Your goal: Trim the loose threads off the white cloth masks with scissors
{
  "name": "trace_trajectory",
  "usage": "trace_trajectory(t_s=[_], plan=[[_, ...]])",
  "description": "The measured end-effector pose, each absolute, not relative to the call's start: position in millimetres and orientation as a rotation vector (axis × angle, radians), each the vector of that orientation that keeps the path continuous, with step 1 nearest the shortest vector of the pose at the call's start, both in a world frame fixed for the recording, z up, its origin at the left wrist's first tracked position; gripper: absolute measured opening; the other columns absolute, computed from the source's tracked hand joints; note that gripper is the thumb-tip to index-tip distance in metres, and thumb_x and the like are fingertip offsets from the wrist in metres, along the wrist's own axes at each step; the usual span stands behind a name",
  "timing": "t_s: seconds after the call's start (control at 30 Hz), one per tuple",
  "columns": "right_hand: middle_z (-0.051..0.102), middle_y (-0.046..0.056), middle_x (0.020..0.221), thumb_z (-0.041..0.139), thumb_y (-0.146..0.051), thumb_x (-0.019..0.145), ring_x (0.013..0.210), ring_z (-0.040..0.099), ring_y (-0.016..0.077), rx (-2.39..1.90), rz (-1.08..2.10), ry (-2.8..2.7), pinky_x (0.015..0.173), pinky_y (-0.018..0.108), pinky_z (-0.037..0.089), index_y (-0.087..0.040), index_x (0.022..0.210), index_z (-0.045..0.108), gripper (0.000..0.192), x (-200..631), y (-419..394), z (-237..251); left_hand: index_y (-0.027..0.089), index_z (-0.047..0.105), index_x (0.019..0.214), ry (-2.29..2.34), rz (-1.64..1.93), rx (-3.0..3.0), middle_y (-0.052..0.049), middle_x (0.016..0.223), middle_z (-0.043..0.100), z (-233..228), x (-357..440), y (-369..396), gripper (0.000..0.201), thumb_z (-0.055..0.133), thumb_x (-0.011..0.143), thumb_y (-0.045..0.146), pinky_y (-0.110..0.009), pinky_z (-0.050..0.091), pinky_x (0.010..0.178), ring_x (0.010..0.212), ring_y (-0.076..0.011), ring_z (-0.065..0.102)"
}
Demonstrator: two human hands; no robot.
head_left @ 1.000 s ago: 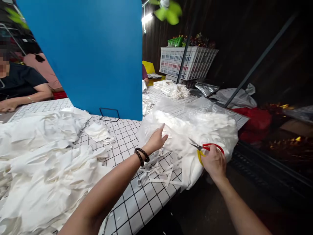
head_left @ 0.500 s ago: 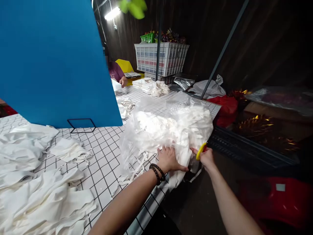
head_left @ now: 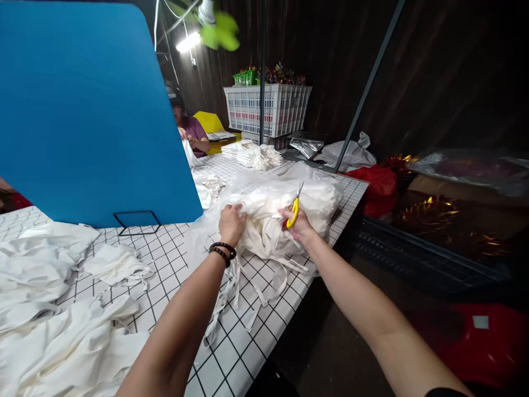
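A clear plastic bag point(head_left: 268, 193) of white cloth pieces point(head_left: 264, 229) lies on the grid-patterned table point(head_left: 243, 358), with thin white straps trailing out toward me. My left hand point(head_left: 232, 225), two dark bead bracelets at its wrist, has its fingers curled into the bag's near left side. In my right hand point(head_left: 302, 227) is a pair of scissors point(head_left: 295, 209) with yellow and red handles, blades pointing up and away. That same hand presses against the right part of the bundle; its fingertips are partly hidden.
A blue board point(head_left: 95, 116) stands on a black wire foot at left. Piles of white cloth point(head_left: 61, 347) lie in front of it. Behind sit a person point(head_left: 197, 135), stacked white pieces point(head_left: 252, 153) and a white crate point(head_left: 268, 110). A red stool point(head_left: 475, 342) is at lower right.
Both hands have moved up and left, and the bag has shifted back from the table's near edge onto the top. The scissors now point upward, and straps lie spread on the table.
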State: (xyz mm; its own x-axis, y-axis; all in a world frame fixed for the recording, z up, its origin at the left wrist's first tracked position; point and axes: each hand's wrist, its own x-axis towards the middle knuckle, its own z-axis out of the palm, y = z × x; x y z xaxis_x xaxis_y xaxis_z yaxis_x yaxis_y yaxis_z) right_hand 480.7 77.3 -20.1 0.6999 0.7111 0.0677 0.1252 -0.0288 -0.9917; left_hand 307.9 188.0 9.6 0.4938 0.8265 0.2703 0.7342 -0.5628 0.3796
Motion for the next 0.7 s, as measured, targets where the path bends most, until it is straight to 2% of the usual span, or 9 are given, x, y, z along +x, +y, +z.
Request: trace_trajectory(t_s=[0.1, 0.2, 0.27, 0.33, 0.4, 0.47, 0.6, 0.67, 0.7], plan=[[0.060, 0.007, 0.120, 0.059, -0.035, 0.093, 0.102, 0.062, 0.0244, -1.563, 0.692, -0.716, 0.085, 0.042, 0.054, -0.016, 0.119, 0.059, 0.032, 469, 72, -20, 0.013, 0.049, 0.132, 1.467, 0.615, 2.549, -0.020, 0.131, 0.049, 16, 291, 193, 0.047, 0.053, 0.088, 0.027, -0.042, 0.043, 0.096, 0.121, -0.0348, 0.049], [0.060, 0.007, 0.121, 0.059, -0.035, 0.093, 0.103, 0.061, 0.0244, -1.586, 0.686, -0.643, 0.086, 0.041, 0.053, -0.017, 0.118, 0.059, 0.031, 472, 48, -26, 0.003, 0.056, 0.118, 1.443, 0.500, 2.635, -0.026, 0.121, 0.055, 5, 281, 172, 0.047, 0.063, 0.081, 0.031, -0.043, 0.047, 0.087, 0.111, -0.0377, 0.054], [0.060, 0.007, 0.119, 0.057, -0.033, 0.094, 0.099, 0.062, 0.0218, -1.577, 0.620, -0.580, 0.083, 0.040, 0.054, -0.017, 0.119, 0.058, 0.030, 478, 30, -25, 0.004, 0.061, 0.106, 1.301, 0.446, 2.739, -0.023, 0.108, 0.062, -2, 280, 148, 0.040, 0.063, 0.081, 0.037, -0.041, 0.047, 0.083, 0.104, -0.0354, 0.058], [0.064, 0.006, 0.105, 0.062, -0.034, 0.090, 0.085, 0.064, 0.0182, -1.529, 0.559, -0.548, 0.073, 0.036, 0.056, -0.015, 0.112, 0.059, 0.029, 486, 15, -16, 0.007, 0.062, 0.102, 1.102, 0.451, 2.842, -0.019, 0.102, 0.064, -6, 286, 122, 0.036, 0.052, 0.090, 0.040, -0.039, 0.047, 0.082, 0.099, -0.0312, 0.059], [0.063, 0.001, 0.082, 0.073, -0.035, 0.079, 0.066, 0.062, 0.0150, -1.447, 0.514, -0.556, 0.061, 0.031, 0.055, -0.016, 0.094, 0.060, 0.028, 492, 3, 4, 0.009, 0.060, 0.111, 0.898, 0.495, 2.920, -0.016, 0.107, 0.063, -6, 299, 99, 0.038, 0.037, 0.097, 0.036, -0.036, 0.047, 0.083, 0.100, -0.0268, 0.058], [0.057, -0.004, 0.068, 0.081, -0.035, 0.067, 0.055, 0.057, 0.0125, -1.353, 0.469, -0.585, 0.054, 0.028, 0.053, -0.019, 0.080, 0.056, 0.032, 498, -5, 30, 0.011, 0.052, 0.125, 0.708, 0.540, 2.980, -0.016, 0.124, 0.057, -6, 319, 82, 0.040, 0.031, 0.099, 0.033, -0.034, 0.045, 0.088, 0.110, -0.0247, 0.055], [0.053, -0.006, 0.066, 0.085, -0.035, 0.055, 0.052, 0.054, 0.0099, -1.230, 0.402, -0.628, 0.048, 0.024, 0.050, -0.022, 0.073, 0.052, 0.040, 508, -19, 74, 0.013, 0.032, 0.144, 0.474, 0.557, 3.063, -0.017, 0.150, 0.034, -14, 364, 74, 0.060, 0.050, 0.092, 0.037, -0.039, 0.033, 0.105, 0.133, -0.0292, 0.035], [0.055, -0.006, 0.067, 0.086, -0.032, 0.052, 0.052, 0.053, 0.0095, -1.230, 0.402, -0.637, 0.045, 0.023, 0.047, -0.021, 0.072, 0.051, 0.041, 512, -27, 81, 0.010, 0.034, 0.143, 0.477, 0.515, 3.080, -0.022, 0.142, 0.043, -22, 378, 80, 0.069, 0.059, 0.086, 0.039, -0.046, 0.034, 0.102, 0.128, -0.0342, 0.041], [0.055, -0.006, 0.066, 0.087, -0.031, 0.051, 0.051, 0.053, 0.0093, -1.242, 0.406, -0.639, 0.044, 0.022, 0.046, -0.021, 0.071, 0.051, 0.042, 514, -31, 81, 0.009, 0.041, 0.138, 0.482, 0.482, 3.087, -0.022, 0.132, 0.051, -27, 382, 85, 0.064, 0.061, 0.084, 0.037, -0.048, 0.037, 0.098, 0.120, -0.0352, 0.047]])
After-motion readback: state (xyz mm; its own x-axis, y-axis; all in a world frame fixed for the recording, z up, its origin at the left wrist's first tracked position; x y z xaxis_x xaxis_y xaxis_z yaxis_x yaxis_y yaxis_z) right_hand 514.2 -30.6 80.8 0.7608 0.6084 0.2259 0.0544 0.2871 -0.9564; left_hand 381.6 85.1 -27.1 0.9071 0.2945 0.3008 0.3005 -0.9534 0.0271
